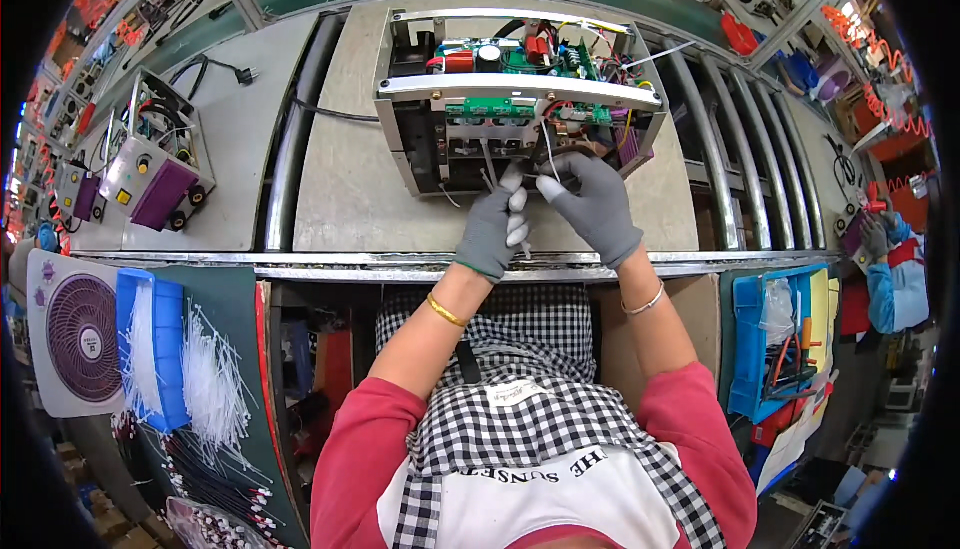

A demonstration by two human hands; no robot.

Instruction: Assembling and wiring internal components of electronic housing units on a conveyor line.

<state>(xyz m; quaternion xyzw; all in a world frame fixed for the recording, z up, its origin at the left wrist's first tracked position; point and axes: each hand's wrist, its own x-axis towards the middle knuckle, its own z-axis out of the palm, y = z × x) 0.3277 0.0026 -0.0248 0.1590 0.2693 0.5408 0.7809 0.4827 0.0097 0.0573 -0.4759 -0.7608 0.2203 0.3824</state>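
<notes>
An open metal-framed electrical unit (520, 89) with green circuit boards stands on a grey board in front of me. Both gloved hands meet at its near lower edge. My left hand (490, 229) is closed, with thin white cable ties (488, 161) showing at its fingers and a white end poking out below. My right hand (597, 211) is closed in a pinch beside it, fingertips close to the left's. A white cable tie (550, 149) curves down from the unit to the right fingers. The exact grip between the fingertips is hidden.
At the left sit a blue bin (168, 369) and a loose pile of white cable ties (215, 379). A blue tool tray (765, 349) stands at the right. Another unit (160, 164) rests on the left board. Metal rollers (735, 149) flank the board. A co-worker's sleeve (895, 294) shows far right.
</notes>
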